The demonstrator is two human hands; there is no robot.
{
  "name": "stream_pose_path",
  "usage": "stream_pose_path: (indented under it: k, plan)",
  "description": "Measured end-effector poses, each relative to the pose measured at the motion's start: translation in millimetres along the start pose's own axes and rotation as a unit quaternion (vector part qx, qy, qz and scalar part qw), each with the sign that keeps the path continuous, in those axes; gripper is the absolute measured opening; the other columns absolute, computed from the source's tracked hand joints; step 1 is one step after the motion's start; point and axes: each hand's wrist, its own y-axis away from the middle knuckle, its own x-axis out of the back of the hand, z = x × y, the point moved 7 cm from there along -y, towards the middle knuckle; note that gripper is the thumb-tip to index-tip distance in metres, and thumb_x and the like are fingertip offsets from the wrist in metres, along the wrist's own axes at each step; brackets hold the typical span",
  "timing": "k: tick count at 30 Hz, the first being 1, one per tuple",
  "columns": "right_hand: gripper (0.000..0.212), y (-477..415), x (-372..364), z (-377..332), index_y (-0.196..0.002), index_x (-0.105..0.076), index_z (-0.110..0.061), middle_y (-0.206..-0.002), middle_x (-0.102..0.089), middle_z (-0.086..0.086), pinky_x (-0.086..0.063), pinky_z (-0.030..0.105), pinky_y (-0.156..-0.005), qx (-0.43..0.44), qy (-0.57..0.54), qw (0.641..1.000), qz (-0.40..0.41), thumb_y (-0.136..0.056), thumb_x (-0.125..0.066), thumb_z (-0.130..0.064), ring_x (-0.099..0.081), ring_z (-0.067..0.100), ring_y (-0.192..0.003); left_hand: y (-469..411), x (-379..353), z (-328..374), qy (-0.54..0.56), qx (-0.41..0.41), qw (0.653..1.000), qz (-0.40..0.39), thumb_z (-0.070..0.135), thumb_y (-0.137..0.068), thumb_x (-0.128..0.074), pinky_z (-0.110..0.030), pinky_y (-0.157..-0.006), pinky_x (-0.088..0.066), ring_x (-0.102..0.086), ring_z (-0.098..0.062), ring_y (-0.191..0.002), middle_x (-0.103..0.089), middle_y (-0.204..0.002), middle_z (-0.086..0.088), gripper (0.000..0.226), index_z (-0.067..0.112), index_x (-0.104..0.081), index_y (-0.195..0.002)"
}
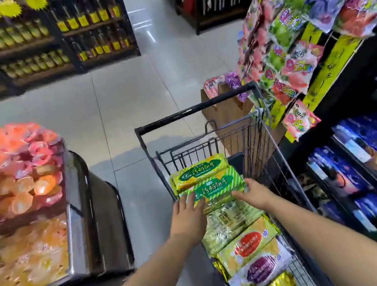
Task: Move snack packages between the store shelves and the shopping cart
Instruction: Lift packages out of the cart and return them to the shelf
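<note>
In the shopping cart (251, 138), at 5 o'clock in the view, a green striped package (211, 187) lies on top of a row of other snack packages (250, 246). The left hand (186, 214) rests straight, spread fingers on its 9 o'clock end. The right hand (252, 194) grips its 3 o'clock end, thumb above and fingers along the near edge. A second green package (196, 170) lies just beyond it at 12 o'clock. Candy bags (293, 64) hang at 2 o'clock, and heaped jelly cups (18, 184) sit at 9 o'clock.
</note>
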Motion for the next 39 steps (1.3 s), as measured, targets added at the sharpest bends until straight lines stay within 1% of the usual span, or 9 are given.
stream_pose_path:
  k: [5,8,10,14,18,23,28,35,39]
  plan:
    - [0.074,-51.3,-11.5,21.9,-0.146,-0.039,-0.008,-0.146,-0.05,0.016,-0.041,0.034,-0.096,-0.08,-0.149,0.986,0.003,-0.091,-0.068,-0.048,-0.051,0.021,-0.108,-22.9,-43.9,-23.1,-0.029,-0.043,0.999,0.004,0.045,-0.102,-0.039,-0.053,-0.123,0.007,0.007,-0.035,-0.155,0.005,-0.169,-0.007,0.068,0.033,-0.008,-0.161]
    - [0.088,-73.4,-17.6,38.5,-0.155,-0.028,-0.012,-0.159,-0.033,0.014,-0.034,0.047,-0.115,-0.133,-0.199,0.971,0.004,-0.09,-0.062,-0.06,-0.042,0.033,-0.138,-26.3,-60.6,-36.8,-0.023,-0.065,0.997,0.035,0.047,-0.099,-0.043,-0.059,-0.123,-0.006,-0.004,-0.035,-0.155,-0.005,-0.169,-0.006,0.071,0.032,-0.011,-0.161]
    - [0.092,-87.2,-24.4,47.9,-0.157,-0.026,-0.013,-0.162,-0.03,0.013,-0.032,0.052,-0.117,-0.153,-0.246,0.957,0.0,-0.087,-0.063,-0.061,-0.036,0.034,-0.144,-28.2,-66.2,-42.6,-0.022,-0.09,0.994,0.058,0.047,-0.099,-0.038,-0.06,-0.121,-0.019,-0.016,-0.036,-0.153,-0.014,-0.168,-0.006,0.067,0.03,-0.019,-0.16]
    - [0.092,-106.8,-36.9,53.3,-0.157,-0.024,-0.014,-0.162,-0.029,0.009,-0.034,0.048,-0.113,-0.186,-0.328,0.926,-0.025,-0.087,-0.069,-0.054,-0.036,0.031,-0.144,-34.9,-65.7,-50.9,-0.022,-0.123,0.988,0.09,0.046,-0.1,-0.037,-0.061,-0.117,-0.028,-0.029,-0.036,-0.149,-0.026,-0.165,-0.007,0.06,0.027,-0.033,-0.157]
    - [0.091,-117.4,-49.1,55.9,-0.146,-0.034,-0.016,-0.147,-0.05,0.008,-0.04,0.052,-0.111,-0.206,-0.381,0.898,-0.072,-0.074,-0.076,-0.055,-0.058,0.028,-0.119,-35.6,-64.2,-58.8,-0.002,-0.116,0.989,0.087,0.046,-0.1,-0.044,-0.06,-0.12,-0.022,-0.026,-0.033,-0.151,-0.027,-0.165,-0.005,0.059,0.027,-0.037,-0.155]
    - [0.106,-110.7,-54.5,52.4,-0.156,-0.017,-0.034,-0.145,-0.05,-0.001,-0.048,0.047,-0.097,-0.206,-0.39,0.885,-0.147,-0.073,-0.08,-0.052,-0.062,0.027,-0.117,-35.5,-61.4,-63.5,0.02,-0.124,0.987,0.096,0.048,-0.097,-0.048,-0.06,-0.12,-0.023,-0.03,-0.03,-0.15,-0.033,-0.162,-0.004,0.059,0.026,-0.044,-0.151]
    - [0.088,-80.7,-49.8,55.0,-0.138,-0.045,-0.031,-0.127,-0.07,0.0,-0.05,0.043,-0.083,-0.193,-0.385,0.888,-0.161,-0.062,-0.086,-0.047,-0.069,0.026,-0.109,-29.4,-50.4,-57.1,0.047,-0.105,0.99,0.084,0.049,-0.102,-0.033,-0.054,-0.124,-0.011,-0.026,-0.026,-0.151,-0.033,-0.162,0.0,0.055,0.026,-0.043,-0.15]
    - [0.065,1.1,-6.1,93.6,-0.126,-0.056,-0.037,-0.114,-0.075,-0.003,-0.051,0.046,-0.093,-0.148,-0.457,0.873,-0.086,-0.069,-0.086,-0.038,-0.072,0.024,-0.105,-21.0,-28.9,-17.1,0.217,0.003,0.974,0.064,0.066,-0.099,-0.017,-0.047,-0.123,-0.02,-0.02,-0.034,-0.149,-0.029,-0.16,-0.011,0.079,0.013,-0.032,-0.155]
    - [0.067,81.6,20.3,138.3,-0.136,-0.054,-0.023,-0.124,-0.071,0.009,-0.053,0.044,-0.094,-0.121,-0.517,0.846,-0.038,-0.075,-0.082,-0.03,-0.067,0.03,-0.115,-7.1,-26.1,42.8,0.46,0.08,0.883,-0.054,0.085,-0.084,-0.032,-0.047,-0.117,-0.033,-0.046,-0.027,-0.135,-0.036,-0.158,-0.011,0.101,0.018,-0.022,-0.158]
